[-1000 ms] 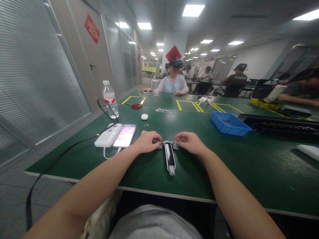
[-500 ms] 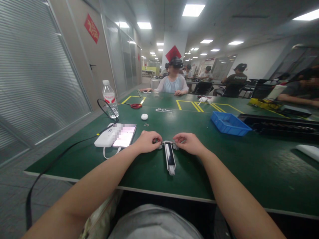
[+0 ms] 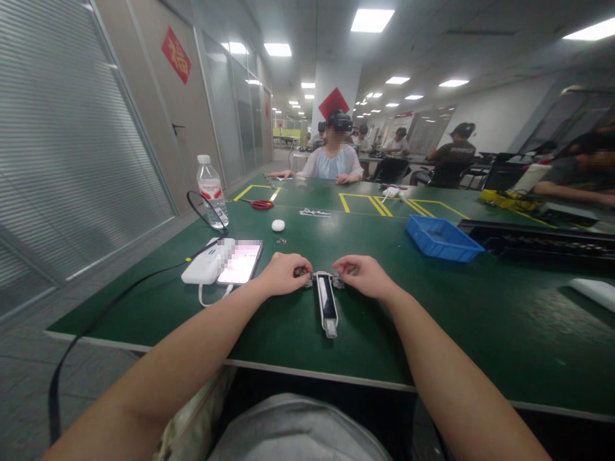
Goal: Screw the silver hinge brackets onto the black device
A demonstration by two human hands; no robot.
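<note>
A long, narrow white-framed part (image 3: 327, 301) with a glossy black face lies on the green table in front of me, its pale tip pointing toward me. At its far end, small silvery metal pieces stick out to both sides. My left hand (image 3: 287, 274) is closed, thumb and fingers pinched at the left metal piece. My right hand (image 3: 364, 275) has its fingers bent together at the right metal piece. The fingers partly cover both side pieces. Beyond my left hand lie several tiny metal bits (image 3: 281, 241) and a white rounded case (image 3: 278, 225).
On the left are a phone (image 3: 240, 262), a white power bank (image 3: 204, 266) with a cable, and a water bottle (image 3: 211, 192). Red-handled scissors (image 3: 262, 205) lie farther back. A blue tray (image 3: 442, 240) sits to the right. Across the table (image 3: 288, 336) a person with a headset is seated.
</note>
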